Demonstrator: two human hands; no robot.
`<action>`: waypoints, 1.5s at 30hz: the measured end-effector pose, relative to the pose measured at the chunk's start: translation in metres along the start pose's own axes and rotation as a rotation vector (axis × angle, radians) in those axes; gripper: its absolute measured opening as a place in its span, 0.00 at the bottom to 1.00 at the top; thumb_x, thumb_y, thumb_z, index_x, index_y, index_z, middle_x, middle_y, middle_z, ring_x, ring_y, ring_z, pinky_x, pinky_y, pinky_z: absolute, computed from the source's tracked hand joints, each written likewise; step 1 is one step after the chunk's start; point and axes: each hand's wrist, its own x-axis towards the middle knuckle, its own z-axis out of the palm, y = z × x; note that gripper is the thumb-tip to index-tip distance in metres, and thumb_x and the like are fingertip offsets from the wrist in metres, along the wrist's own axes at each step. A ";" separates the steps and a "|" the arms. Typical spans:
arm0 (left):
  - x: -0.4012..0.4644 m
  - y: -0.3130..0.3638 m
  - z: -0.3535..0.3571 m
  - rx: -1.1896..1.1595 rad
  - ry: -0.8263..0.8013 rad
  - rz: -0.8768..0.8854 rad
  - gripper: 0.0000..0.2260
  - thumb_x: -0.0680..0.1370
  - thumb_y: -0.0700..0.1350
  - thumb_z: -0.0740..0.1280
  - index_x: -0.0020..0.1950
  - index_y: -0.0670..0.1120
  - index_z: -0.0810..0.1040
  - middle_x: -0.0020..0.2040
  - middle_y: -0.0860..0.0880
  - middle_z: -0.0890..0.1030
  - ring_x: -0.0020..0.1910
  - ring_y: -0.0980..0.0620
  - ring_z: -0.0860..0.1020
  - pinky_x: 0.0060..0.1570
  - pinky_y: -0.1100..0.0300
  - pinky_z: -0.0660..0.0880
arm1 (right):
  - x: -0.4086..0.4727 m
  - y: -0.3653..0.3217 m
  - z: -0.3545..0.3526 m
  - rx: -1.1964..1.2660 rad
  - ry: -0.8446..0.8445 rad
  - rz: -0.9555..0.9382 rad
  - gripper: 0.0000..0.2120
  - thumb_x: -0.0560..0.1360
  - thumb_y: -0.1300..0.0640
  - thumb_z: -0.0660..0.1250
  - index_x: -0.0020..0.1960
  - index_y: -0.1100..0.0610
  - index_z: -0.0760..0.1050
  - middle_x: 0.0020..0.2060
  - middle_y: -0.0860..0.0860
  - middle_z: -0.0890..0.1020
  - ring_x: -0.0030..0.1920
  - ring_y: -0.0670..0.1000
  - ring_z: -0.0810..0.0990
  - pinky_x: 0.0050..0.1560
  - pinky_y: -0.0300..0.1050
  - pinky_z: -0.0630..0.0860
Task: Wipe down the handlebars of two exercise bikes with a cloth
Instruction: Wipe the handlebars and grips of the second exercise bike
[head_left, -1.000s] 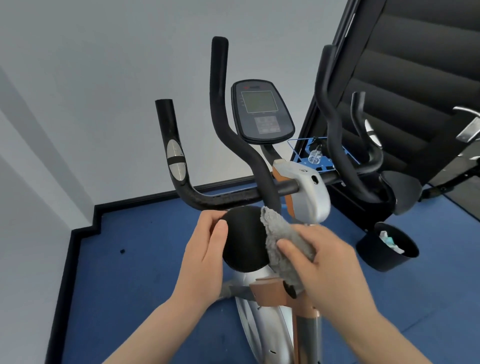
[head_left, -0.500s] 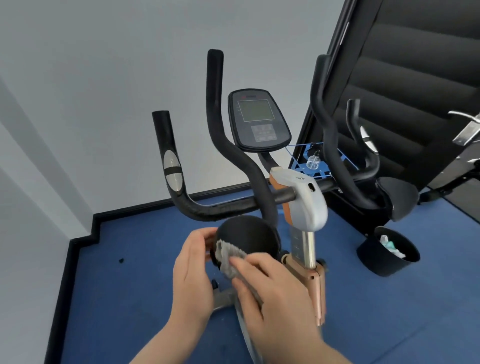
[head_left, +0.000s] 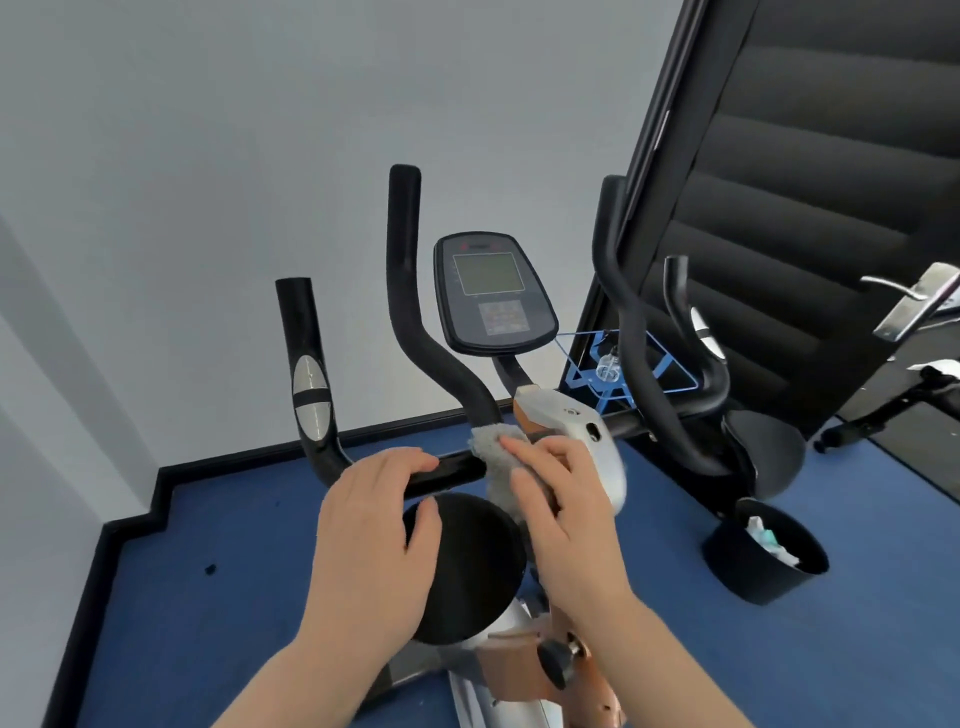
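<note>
The grey cloth (head_left: 493, 457) is bunched on the black handlebars (head_left: 447, 470) of the near exercise bike, at the joint where the crossbar meets the rising centre grip, just beside the silver stem housing (head_left: 576, 436). The right hand (head_left: 558, 499) presses it there, fingers curled down over the cloth and gripping it against the bar. The left hand (head_left: 371, 525) sits to its left, fingers hooked over the crossbar and thumb below, loosely clasped round it.

A round black pad (head_left: 467, 566) sits directly under both hands and hides the frame beneath. The console (head_left: 493, 293) rises behind the stem. To the right, a second set of black grips (head_left: 639, 353) crosses in front of a blue wire rack (head_left: 623, 366) holding what looks like a small clear bottle. A black bin (head_left: 763, 561) with scraps inside stands on the blue floor (head_left: 208, 623).
</note>
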 end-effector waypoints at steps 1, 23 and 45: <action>-0.002 -0.001 0.001 -0.006 0.010 -0.008 0.15 0.75 0.39 0.66 0.58 0.55 0.76 0.55 0.62 0.76 0.58 0.60 0.71 0.62 0.54 0.68 | -0.006 0.006 -0.003 0.043 -0.017 -0.008 0.15 0.79 0.50 0.58 0.64 0.43 0.75 0.54 0.42 0.71 0.56 0.41 0.72 0.53 0.28 0.68; -0.006 -0.006 0.011 -0.079 0.136 -0.021 0.14 0.73 0.42 0.60 0.54 0.55 0.77 0.54 0.63 0.78 0.58 0.62 0.73 0.62 0.53 0.68 | 0.014 0.017 0.016 -0.009 0.135 -0.060 0.16 0.71 0.52 0.73 0.57 0.47 0.78 0.49 0.44 0.75 0.53 0.40 0.74 0.52 0.28 0.69; 0.006 -0.026 -0.016 -0.054 -0.071 0.000 0.25 0.66 0.52 0.70 0.62 0.58 0.71 0.66 0.67 0.66 0.69 0.64 0.61 0.66 0.67 0.56 | 0.066 0.000 0.025 -0.075 0.088 -0.053 0.12 0.73 0.56 0.70 0.57 0.49 0.78 0.48 0.43 0.76 0.51 0.38 0.74 0.51 0.25 0.67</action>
